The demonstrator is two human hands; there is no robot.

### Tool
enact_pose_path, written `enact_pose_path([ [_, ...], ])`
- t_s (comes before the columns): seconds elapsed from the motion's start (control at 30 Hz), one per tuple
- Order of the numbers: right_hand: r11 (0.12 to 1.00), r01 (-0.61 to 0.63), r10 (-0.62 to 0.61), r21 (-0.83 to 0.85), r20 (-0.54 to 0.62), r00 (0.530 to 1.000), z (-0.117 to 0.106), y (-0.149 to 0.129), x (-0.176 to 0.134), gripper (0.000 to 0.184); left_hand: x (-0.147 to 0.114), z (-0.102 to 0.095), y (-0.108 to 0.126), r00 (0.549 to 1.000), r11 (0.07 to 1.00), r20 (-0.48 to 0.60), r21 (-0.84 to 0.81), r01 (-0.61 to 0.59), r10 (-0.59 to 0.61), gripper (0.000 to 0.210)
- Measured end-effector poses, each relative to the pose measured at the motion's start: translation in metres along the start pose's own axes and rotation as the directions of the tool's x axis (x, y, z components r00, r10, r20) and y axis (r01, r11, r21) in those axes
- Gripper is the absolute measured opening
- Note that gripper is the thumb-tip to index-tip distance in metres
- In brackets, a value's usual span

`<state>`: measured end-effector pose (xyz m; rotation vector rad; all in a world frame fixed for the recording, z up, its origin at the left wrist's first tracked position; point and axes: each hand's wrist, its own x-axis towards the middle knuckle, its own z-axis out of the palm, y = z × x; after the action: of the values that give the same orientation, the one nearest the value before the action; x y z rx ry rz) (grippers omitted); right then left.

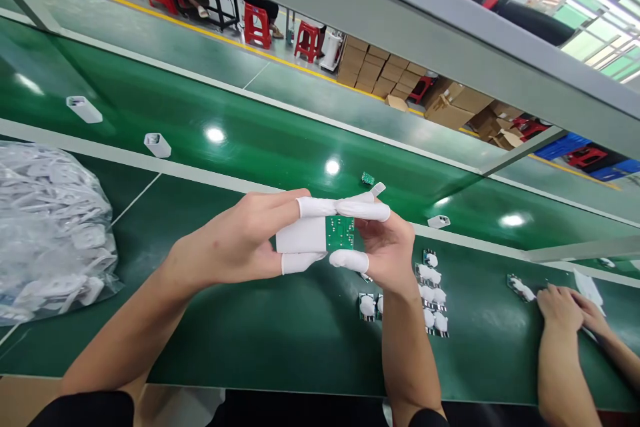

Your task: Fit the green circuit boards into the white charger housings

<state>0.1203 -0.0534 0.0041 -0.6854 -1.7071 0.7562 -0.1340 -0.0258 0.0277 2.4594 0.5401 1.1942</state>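
Note:
My left hand (pixel 250 233) wears white finger cots on the thumb and index finger and grips a white plastic housing (pixel 301 235) between them. From the housing's right end sticks out a green circuit board (pixel 340 232), partly inside it. My right hand (pixel 387 240), with white finger cots too, pinches the board's end at its top and bottom edges. Behind the right index finger a small white piece (pixel 379 189) shows; what it belongs to is hidden. Several circuit boards with white blobs (pixel 430 295) lie in rows beside my right forearm, and one more board (pixel 367 307) sits left of it.
A clear bag of white plastic parts (pixel 55 233) lies at left. White housings (pixel 84 109) (pixel 157 145) (pixel 439 221) and a small green board (pixel 368 178) are beyond the bench strip. A co-worker's hands (pixel 565 307) work at right near another board (pixel 520 287). A grey beam (pixel 350 7) crosses above.

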Motion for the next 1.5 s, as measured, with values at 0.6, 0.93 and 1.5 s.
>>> enact_pose_path([
  [0.6, 0.938, 0.246, -0.291, -0.245, -0.165, 0.943, -0.015, -0.033, -0.013, 0.06, 0.0, 0.01, -0.03, 0.989, 0.939, -0.149, -0.339, -0.063, 0.012, 0.059],
  [0.93, 0.911, 0.291, -0.334, -0.291, -0.109, 0.936, -0.006, -0.029, -0.005, 0.066, 0.004, 0.015, -0.029, 0.989, 0.948, -0.133, -0.305, -0.096, 0.057, 0.068],
  [1.5, 0.895, 0.321, -0.357, -0.31, -0.067, 0.932, -0.005, -0.031, -0.003, 0.067, 0.001, 0.014, -0.029, 0.99, 0.955, -0.125, -0.28, -0.095, 0.062, 0.072],
])
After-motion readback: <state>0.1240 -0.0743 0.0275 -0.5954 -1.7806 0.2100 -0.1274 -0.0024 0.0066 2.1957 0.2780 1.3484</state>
